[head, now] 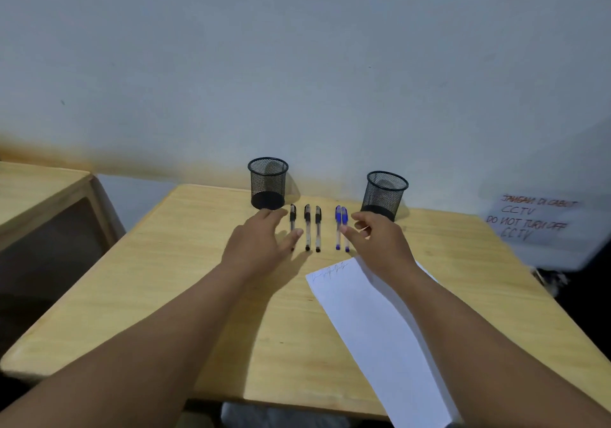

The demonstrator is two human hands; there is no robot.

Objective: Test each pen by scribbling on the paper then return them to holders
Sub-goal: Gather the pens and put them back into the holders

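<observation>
Your left hand (261, 242) is stretched forward over the table (185, 279) with fingers extended and loosely spread, holding nothing; its fingertips reach toward the leftmost black pen (292, 226), and the thumb lies just beside that pen's lower half. Whether it touches the pen cannot be told.

Your right hand (377, 239) is also released, fingers relaxed and slightly bent, grasping nothing. Its thumb tip sits just at the rightmost blue pen (346, 226), close enough that contact is uncertain.

Between your hands, five pens lie flat on the table in a row, roughly parallel, capped ends pointing away from you. Three are black-capped: the leftmost one, a middle black pen (307, 227) and a third black pen (317, 227). A small gap separates them from two blue-capped ones, the left blue pen (338, 227) lying right against the rightmost one.

Beyond the pens stand two upright black mesh holders: the left holder (267, 183) behind your left fingertips, and the right holder (385, 194) behind your right hand. No pens show in either.

The paper (373, 328) lies near you on the right, angled, partly under your right forearm, with faint scribbles along its far edge.

To the far right, a handwritten sign (532, 221) mentions CCTV. A second wooden table (39, 186) stands to the left.
</observation>
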